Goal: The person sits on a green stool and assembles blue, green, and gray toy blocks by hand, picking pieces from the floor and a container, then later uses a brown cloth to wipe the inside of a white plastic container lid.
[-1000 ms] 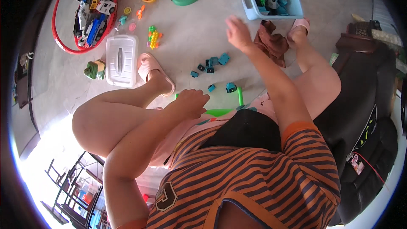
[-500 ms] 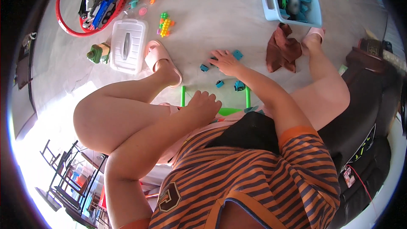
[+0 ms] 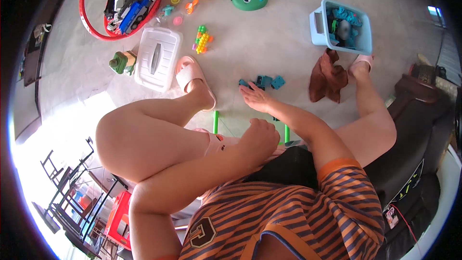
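Note:
On the floor between my feet lie several small blue toy pieces (image 3: 277, 82) with dark parts. My right hand (image 3: 255, 97) reaches down at their near side, its fingers stretched toward the leftmost blue piece (image 3: 243, 83). The fingertips look close to that piece; whether they touch it I cannot tell. More dark blue bits are mostly hidden behind my right forearm. My left hand (image 3: 262, 137) is curled closed over my lap, knuckles up, and its inside is hidden from view.
A light blue bin (image 3: 315, 31) of blue toy parts stands at the far right, with a brown cloth (image 3: 328, 78) before it. At left are a white lidded box (image 3: 162, 60), a green toy (image 3: 122, 62), linked colourful blocks (image 3: 202, 40) and a red-rimmed basket (image 3: 84, 7) of toy vehicles.
The view has shifted, so the floor things sit lower and farther right. My right hand has drawn back from over the blue pieces to their near left side. My left hand stays curled.

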`<state>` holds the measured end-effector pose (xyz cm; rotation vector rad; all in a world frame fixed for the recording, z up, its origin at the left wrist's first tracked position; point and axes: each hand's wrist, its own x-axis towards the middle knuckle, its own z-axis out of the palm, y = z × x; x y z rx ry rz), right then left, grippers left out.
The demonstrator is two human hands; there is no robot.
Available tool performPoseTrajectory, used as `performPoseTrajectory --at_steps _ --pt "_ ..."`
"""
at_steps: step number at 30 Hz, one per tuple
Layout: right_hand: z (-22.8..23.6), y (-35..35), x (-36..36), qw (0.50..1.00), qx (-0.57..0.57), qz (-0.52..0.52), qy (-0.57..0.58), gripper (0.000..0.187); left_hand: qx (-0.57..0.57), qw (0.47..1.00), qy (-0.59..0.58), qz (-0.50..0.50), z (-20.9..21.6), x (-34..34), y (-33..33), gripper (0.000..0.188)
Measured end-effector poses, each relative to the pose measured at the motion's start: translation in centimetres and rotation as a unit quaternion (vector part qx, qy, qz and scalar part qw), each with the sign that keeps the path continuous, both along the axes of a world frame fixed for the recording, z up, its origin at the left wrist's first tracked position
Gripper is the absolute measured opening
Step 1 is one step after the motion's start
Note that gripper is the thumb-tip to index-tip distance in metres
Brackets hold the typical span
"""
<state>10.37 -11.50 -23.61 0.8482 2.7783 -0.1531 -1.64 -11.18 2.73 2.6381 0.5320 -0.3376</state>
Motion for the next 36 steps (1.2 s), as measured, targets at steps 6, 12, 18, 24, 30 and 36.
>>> performPoseTrajectory --at_steps 6,12,18,24,30,36 --pt "2.1 5.9 2.0 0.984 -0.072 -0.146 0.068 0.020 0.032 0.999 0.001 0.023 2.0 0.1 -0.2 0.020" --pt "1.5 4.5 3.9 0.973 -0.058 -0.112 0.194 0.030 0.071 0.996 -0.052 -0.002 3.5 -0.2 -0.3 0.022" --pt "4.9 -2.6 3.6 0.962 -0.235 0.136 -0.011 0.051 0.086 0.996 -0.016 0.003 4.5 -0.8 -0.4 0.028" --pt "-0.8 -2.0 9.5 0.986 -0.090 0.134 0.040 0.043 0.118 0.993 -0.013 -0.006 5.1 -0.8 -0.4 0.028" --pt "0.6 3.9 7.6 0.987 0.073 0.130 0.054 0.039 0.094 0.995 -0.034 0.005 3.9 -0.4 -1.1 0.028" --pt "0.9 8.8 7.3 0.998 0.029 -0.047 0.029 0.034 0.052 0.998 -0.024 0.021 4.1 -0.6 -1.0 0.029"
